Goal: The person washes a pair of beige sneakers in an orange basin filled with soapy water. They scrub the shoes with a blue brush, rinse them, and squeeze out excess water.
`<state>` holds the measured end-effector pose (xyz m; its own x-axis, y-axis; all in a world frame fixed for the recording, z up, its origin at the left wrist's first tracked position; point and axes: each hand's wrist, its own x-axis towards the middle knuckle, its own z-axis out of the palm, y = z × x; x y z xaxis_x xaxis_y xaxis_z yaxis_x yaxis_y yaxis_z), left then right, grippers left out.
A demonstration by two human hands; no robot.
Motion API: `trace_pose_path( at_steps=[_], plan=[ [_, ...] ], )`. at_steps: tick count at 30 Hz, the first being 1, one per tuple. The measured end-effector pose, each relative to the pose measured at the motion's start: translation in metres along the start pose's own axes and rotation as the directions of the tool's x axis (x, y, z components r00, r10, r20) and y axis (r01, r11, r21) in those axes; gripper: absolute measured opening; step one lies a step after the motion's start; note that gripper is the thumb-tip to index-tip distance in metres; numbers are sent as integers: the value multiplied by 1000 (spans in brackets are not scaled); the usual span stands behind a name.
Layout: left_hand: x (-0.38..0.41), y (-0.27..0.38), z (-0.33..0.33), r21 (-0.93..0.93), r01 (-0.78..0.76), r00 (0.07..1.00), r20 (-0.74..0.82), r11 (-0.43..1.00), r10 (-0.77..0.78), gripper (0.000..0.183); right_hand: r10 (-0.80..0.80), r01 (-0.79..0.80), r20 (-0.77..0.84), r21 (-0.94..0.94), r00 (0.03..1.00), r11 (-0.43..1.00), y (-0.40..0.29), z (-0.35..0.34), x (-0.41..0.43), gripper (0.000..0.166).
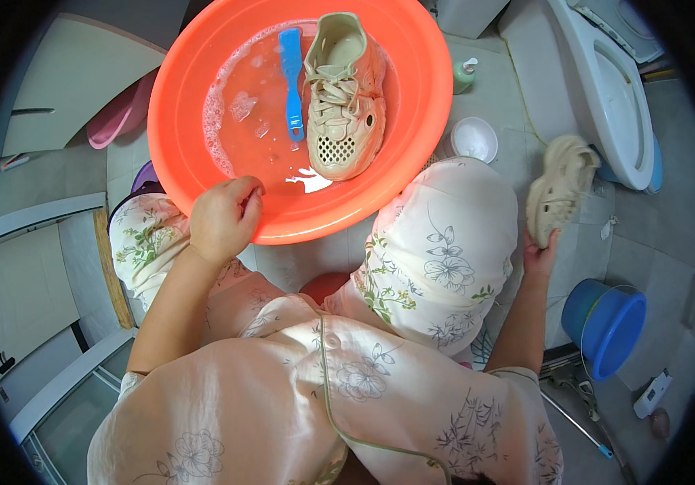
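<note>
An orange plastic basin [172, 121] of soapy water stands in front of me. In it a beige lace-up shoe [341, 103] with a perforated toe lies beside a blue plastic brush [292, 85], whose bristles are not visible. My left hand [226, 215] rests at the near left rim with its fingers curled, and nothing shows in it. Out to the right, my right hand [541, 251] grips one end of a second beige shoe [559, 188], above the tiled floor and slightly blurred.
Right of the basin are a green pump bottle [464, 76] and a white tub [473, 140]. A white toilet [608, 103] stands at the upper right, a blue bucket [614, 330] at the lower right. A pink basin [123, 115] is at the left, near a cabinet [81, 79].
</note>
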<state>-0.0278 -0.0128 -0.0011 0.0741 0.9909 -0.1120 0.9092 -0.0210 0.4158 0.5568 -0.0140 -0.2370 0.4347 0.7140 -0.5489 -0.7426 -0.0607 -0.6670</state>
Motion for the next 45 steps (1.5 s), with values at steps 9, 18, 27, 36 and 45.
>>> trace_pose_path(
  at_steps=[9, 18, 27, 36, 45],
  plan=[
    [18, 1, 7, -77, -39, 999, 11, 996, 40, 14, -133, 125, 3, -358, 991, 925, 29, -120, 35, 55],
    [1, 1, 5, -45, 43, 999, -15, 998, -44, 14, 179, -243, -313, -181, 933, 953, 63, -38, -42, 51],
    [-2, 1, 5, -27, 75, 997, -15, 997, -75, 14, -258, 203, 151, 307, 954, 930, -16, 19, -22, 52],
    [6, 3, 7, -54, 24, 1000, -18, 998, -25, 13, 356, -418, -432, -55, 829, 907, 118, -129, 18, 45],
    [0, 4, 5, -19, 22, 999, -42, 1000, -22, 13, -135, 124, 117, 95, 984, 988, -29, 29, -13, 54]
  ],
)
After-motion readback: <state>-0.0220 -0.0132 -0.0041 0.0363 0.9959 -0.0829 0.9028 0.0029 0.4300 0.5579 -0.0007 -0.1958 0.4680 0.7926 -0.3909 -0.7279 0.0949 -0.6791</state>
